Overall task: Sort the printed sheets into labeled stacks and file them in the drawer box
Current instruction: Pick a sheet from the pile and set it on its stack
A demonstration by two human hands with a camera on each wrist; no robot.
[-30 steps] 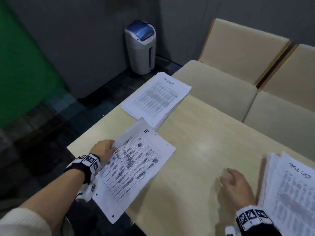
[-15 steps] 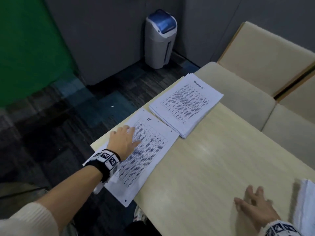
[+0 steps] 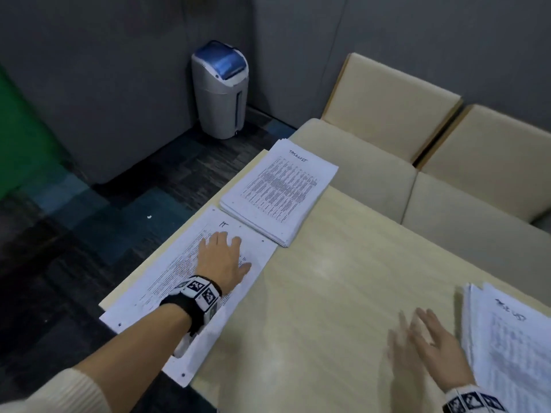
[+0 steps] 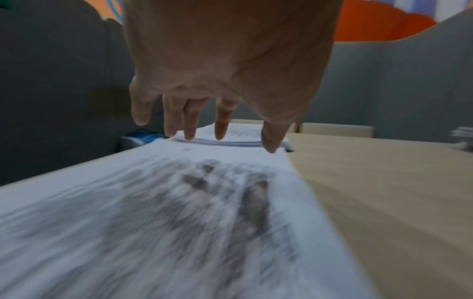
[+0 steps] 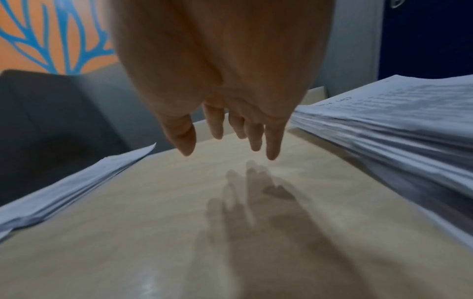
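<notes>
Left hand [image 3: 222, 262], fingers spread and empty, hovers over the IT sheet [image 3: 179, 281], just beside the TASKLIST stack [image 3: 280, 189]; right hand [image 3: 429, 350], open, near the unsorted pile [image 3: 512, 347].

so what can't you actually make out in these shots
- Printed rows on the IT sheet: too small in the head view, motion-blurred in the left wrist view, partly under the left hand.
- Right pile: cut off by the head view's edge, label blurred.
- Right hand: fingers smeared by motion.
- Drawer box: in no view.
</notes>
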